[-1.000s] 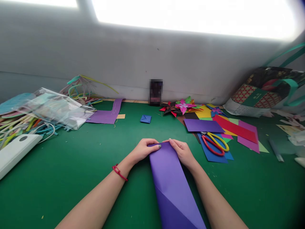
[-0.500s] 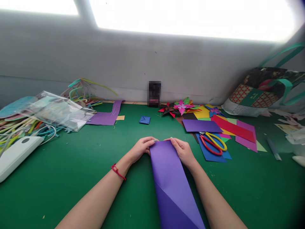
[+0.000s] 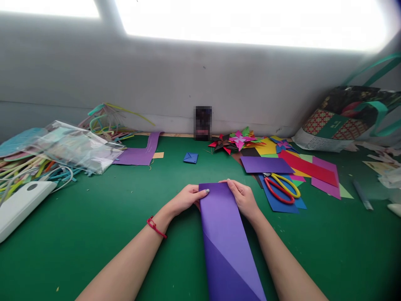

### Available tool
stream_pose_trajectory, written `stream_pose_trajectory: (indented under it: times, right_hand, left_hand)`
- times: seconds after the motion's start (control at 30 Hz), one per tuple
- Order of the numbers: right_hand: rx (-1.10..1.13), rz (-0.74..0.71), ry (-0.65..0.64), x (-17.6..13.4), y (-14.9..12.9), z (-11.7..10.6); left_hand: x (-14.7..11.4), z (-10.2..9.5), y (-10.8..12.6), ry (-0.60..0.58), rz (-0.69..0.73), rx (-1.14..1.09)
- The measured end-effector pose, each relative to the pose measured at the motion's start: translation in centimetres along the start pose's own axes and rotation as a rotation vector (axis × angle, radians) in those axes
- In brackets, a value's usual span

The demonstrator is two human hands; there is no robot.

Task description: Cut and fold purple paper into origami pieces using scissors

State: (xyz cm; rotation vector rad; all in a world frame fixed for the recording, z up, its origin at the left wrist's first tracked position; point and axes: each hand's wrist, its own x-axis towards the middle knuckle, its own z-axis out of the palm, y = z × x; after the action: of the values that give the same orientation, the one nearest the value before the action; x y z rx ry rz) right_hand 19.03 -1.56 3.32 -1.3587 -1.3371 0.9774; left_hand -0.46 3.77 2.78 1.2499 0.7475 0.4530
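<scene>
A long folded sheet of purple paper (image 3: pixel 224 234) runs from the middle of the green table toward me, its near end cut off by the bottom of the view. My left hand (image 3: pixel 189 197) pinches its far left corner, the thumb lying on top and the fingers partly hidden underneath. At the far right corner my right hand (image 3: pixel 242 196) grips the edge between thumb and fingers. A slanting line divides a lighter upper part of the paper from a darker lower one. Beyond the hands lies a small folded blue paper square (image 3: pixel 190 158).
To the right are scissors (image 3: pixel 278 192) with red and yellow handles, coloured paper strips (image 3: pixel 308 167) and folded paper flowers (image 3: pixel 240 140). On the left lie a clear plastic bag (image 3: pixel 84 146), a white power strip (image 3: pixel 25 207) and purple scrap paper (image 3: pixel 134 156). A patterned bag (image 3: pixel 335 125) stands at back right.
My left thumb has moved from the corner edge onto the top of the purple paper. The right hand still holds its corner, and the view has shifted slightly.
</scene>
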Motion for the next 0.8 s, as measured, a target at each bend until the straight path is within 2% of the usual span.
stream_pose_trajectory:
  times: [0.37, 0.67, 0.8]
  right_hand:
    - [-0.042, -0.019, 0.049, 0.05, -0.11, -0.13]
    - [0.030, 0.014, 0.031, 0.09, 0.24, 0.23]
    - [0.033, 0.030, 0.030, 0.10, 0.29, 0.15]
  left_hand:
    - [-0.20, 0.54, 0.64, 0.006, 0.003, 0.071]
    - [-0.04, 0.25, 0.14, -0.131, 0.041, 0.047]
    - [-0.08, 0.28, 0.18, -0.131, 0.070, 0.079]
